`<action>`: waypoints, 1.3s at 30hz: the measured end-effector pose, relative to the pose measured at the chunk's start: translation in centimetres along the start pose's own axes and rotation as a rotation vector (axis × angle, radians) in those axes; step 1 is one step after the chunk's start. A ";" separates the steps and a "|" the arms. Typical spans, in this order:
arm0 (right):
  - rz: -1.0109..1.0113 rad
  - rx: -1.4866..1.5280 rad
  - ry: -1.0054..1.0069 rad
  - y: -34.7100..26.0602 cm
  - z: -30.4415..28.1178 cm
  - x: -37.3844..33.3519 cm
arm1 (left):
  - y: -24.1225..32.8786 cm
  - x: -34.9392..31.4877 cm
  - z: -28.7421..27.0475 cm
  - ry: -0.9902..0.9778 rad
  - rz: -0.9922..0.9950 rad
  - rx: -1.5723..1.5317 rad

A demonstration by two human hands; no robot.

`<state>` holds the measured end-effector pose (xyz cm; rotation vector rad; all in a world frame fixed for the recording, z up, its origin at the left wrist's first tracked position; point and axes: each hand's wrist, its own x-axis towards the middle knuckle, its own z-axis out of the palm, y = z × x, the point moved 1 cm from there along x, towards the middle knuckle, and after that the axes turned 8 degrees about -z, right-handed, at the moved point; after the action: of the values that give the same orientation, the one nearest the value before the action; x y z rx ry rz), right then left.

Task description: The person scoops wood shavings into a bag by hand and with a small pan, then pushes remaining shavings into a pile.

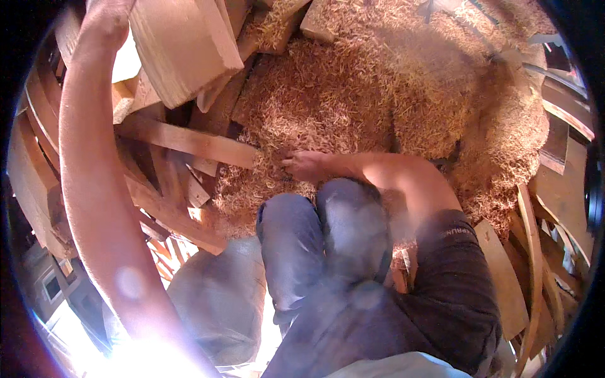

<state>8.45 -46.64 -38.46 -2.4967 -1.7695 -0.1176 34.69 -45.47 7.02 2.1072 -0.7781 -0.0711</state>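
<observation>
My left arm reaches up along the left side, and my left hand is at the upper edge beside a thick pale wooden block. Its fingers are cut off, so any grip on the block is hidden. In the middle, my right hand rests low on a heap of wood shavings, with bent fingers drawn together. Their tips are close to the end of a long wooden strip, with a small gap of shavings between. What those fingers hold, if anything, is too small to make out.
My knees in dark trousers fill the lower middle. Left of them bulges a grey, cloth-like shape. Jumbled boards and offcuts lie at the left. More curved slats lean at the right. Bright glare covers the lower left.
</observation>
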 end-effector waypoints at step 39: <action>1.935 0.098 -0.180 11.1 -13.9 -39.0 | -4.4 2.9 -0.1 -0.041 -0.136 -0.170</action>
<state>5.78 -88.34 -29.04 -2.8562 1.0399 0.2973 39.26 -45.07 4.46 1.9993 -0.6287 -0.2464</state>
